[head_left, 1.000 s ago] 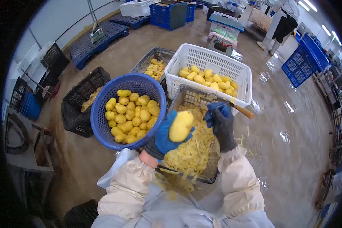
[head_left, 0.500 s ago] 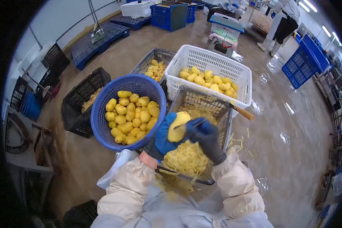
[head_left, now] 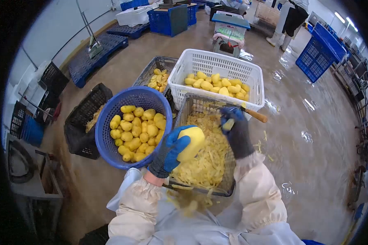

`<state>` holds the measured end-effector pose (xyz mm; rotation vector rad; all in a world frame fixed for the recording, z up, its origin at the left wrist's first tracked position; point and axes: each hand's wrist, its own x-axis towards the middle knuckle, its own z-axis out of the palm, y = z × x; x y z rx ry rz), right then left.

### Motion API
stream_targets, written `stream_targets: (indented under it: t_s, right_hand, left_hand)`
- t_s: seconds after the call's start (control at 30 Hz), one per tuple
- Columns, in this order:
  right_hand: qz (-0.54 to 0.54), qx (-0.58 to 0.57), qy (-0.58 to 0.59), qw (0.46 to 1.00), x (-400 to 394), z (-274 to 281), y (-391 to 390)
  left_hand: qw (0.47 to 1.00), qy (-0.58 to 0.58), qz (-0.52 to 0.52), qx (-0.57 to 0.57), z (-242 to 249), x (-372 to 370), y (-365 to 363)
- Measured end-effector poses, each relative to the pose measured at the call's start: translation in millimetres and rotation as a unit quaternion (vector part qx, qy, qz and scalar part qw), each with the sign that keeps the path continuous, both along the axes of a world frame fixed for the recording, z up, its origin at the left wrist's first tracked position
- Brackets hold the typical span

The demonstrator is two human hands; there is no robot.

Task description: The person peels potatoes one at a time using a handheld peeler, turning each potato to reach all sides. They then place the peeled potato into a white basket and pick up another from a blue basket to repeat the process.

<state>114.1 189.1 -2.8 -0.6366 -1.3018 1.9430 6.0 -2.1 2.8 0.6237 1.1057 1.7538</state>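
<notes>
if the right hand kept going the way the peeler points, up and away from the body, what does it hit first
Probably the near wall of the white basket of peeled potatoes, just beyond the right hand and its peeler. Depth is unclear; it might pass above the rim.

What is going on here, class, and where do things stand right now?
A person is peeling potatoes. The left hand holds a peeled potato over a wire crate of peelings, while the right hand grips a peeler raised beside it. A blue basket of peeled potatoes sits to the left, and a white crate holds more beyond.
</notes>
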Motion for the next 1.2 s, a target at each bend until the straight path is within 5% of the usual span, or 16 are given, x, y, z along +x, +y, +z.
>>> stream_targets:
  t_s: [0.1,0.2,0.4,0.47,0.57,0.6,0.63,0.67,0.73,0.8,0.87,1.03,1.07,1.13,1.17,1.2]
  right_hand:
    - [0.176,0.011,-0.088,0.98,0.5,23.0,-37.1]
    - [-0.007,-0.006,-0.037,0.999,-2.7,-13.3,19.2]
    - [0.116,-0.081,-0.013,0.99,3.8,19.7,-32.0]
    - [0.19,0.074,-0.052,0.978,3.2,16.5,-55.5]
    - [0.185,0.274,-0.005,0.944,-4.0,-4.4,-90.3]
    - [0.183,0.273,-0.007,0.944,-4.2,-2.1,-83.6]
    - [0.173,0.148,-0.027,0.973,-6.5,2.5,-67.6]
    - [0.161,0.021,-0.047,0.986,-9.0,6.9,-50.2]
    - [0.028,0.043,-0.045,0.998,-18.3,-9.1,-14.6]
    - [0.043,-0.01,-0.003,0.999,-10.3,-4.1,-6.8]
    - [0.078,-0.055,0.028,0.995,-10.3,3.7,-15.9]
    - [0.218,0.173,-0.067,0.958,-2.9,-2.4,-82.2]
    - [0.215,0.171,-0.068,0.959,-3.5,0.4,-74.4]
    - [0.091,0.006,-0.027,0.995,-9.1,11.5,-43.2]
    - [0.055,-0.006,-0.013,0.998,-9.7,0.9,-20.9]
    - [0.015,-0.019,0.003,1.0,-10.1,-16.1,0.4]
  left_hand:
    - [0.999,0.025,0.02,-0.014,-4.6,1.5,2.8]
    - [1.0,-0.003,0.018,-0.002,-5.6,6.8,3.2]
    - [0.987,-0.108,0.111,0.033,-12.9,-6.9,9.7]
    - [0.927,-0.352,-0.001,0.13,-34.7,-19.9,9.1]
    - [0.941,-0.336,0.018,0.048,-43.2,-20.9,6.3]
    - [0.943,-0.331,-0.015,0.02,-40.3,-17.1,5.2]
    - [0.996,-0.072,0.048,-0.01,-42.7,-7.5,10.0]
    - [0.996,-0.074,0.048,-0.009,-42.0,-5.3,8.2]
    - [0.982,-0.172,-0.064,0.034,-8.6,3.7,2.3]
    - [0.98,-0.181,-0.074,0.043,-4.6,4.4,6.2]
    - [0.924,-0.373,0.02,0.076,-13.9,-3.5,8.8]
    - [0.914,-0.4,0.006,0.064,-30.0,-10.0,6.6]
    - [0.914,-0.401,0.004,0.062,-39.3,-9.2,3.8]
    - [0.988,-0.149,0.033,0.002,-53.4,-6.1,0.7]
    - [0.929,-0.347,-0.102,0.085,-26.7,-3.1,2.9]
    - [0.929,-0.345,-0.105,0.083,-22.7,-2.0,3.8]
